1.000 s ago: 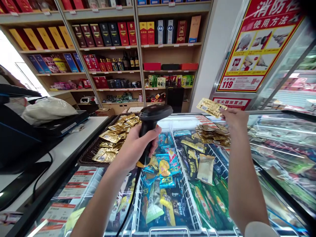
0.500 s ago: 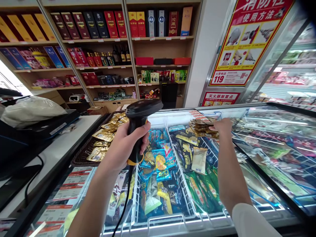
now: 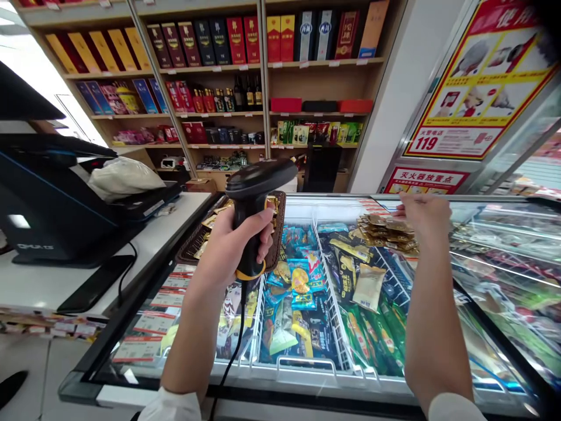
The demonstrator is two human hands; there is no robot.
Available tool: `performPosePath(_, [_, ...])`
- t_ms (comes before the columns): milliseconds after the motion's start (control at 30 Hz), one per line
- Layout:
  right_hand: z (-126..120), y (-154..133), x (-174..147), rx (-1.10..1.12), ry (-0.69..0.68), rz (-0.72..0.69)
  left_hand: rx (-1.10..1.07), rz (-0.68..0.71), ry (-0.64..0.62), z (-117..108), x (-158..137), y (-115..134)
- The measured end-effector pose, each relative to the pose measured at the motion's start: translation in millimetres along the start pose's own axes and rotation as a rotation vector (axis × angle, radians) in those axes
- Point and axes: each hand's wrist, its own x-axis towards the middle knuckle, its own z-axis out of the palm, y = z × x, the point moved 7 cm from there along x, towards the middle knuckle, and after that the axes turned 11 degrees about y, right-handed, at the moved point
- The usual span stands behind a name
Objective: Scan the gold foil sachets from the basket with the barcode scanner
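Note:
My left hand (image 3: 234, 245) is wrapped round the handle of a black barcode scanner (image 3: 258, 181) with a yellow-orange base. Its head points up and to the right, and a black cable hangs down from it. At the right, my right hand (image 3: 427, 219) is over the far right end of a pile of gold-brown packets (image 3: 385, 231) on the freezer's glass top. Its fingers are bent and point left, partly hidden behind the hand, so what they hold does not show. Behind the scanner stands a brown woven basket (image 3: 186, 251) with more gold packets.
Under the glass of the chest freezer (image 3: 307, 383) are white wire dividers and wrapped ice creams (image 3: 300, 280). At the left, a counter (image 3: 131, 257) carries a black checkout terminal (image 3: 56, 204) and a bag of white plastic (image 3: 125, 178). Shelves with boxes line the back wall.
The view has turned left, bringing more of the counter in. My right hand has lifted a little from the gold-brown pile. The scanner stays in my left hand, now in front of the basket.

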Motion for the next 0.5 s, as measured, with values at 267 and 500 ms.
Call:
performPosePath(267, [148,-72,-194,-0.062,-0.707,-0.353,0.018,-0.006,-0.004,-22,3,4])
performPosePath(500, [214,-35,-308,-0.478,-1.043,-0.716,0.058,0.022,0.101,-29,-3,15])
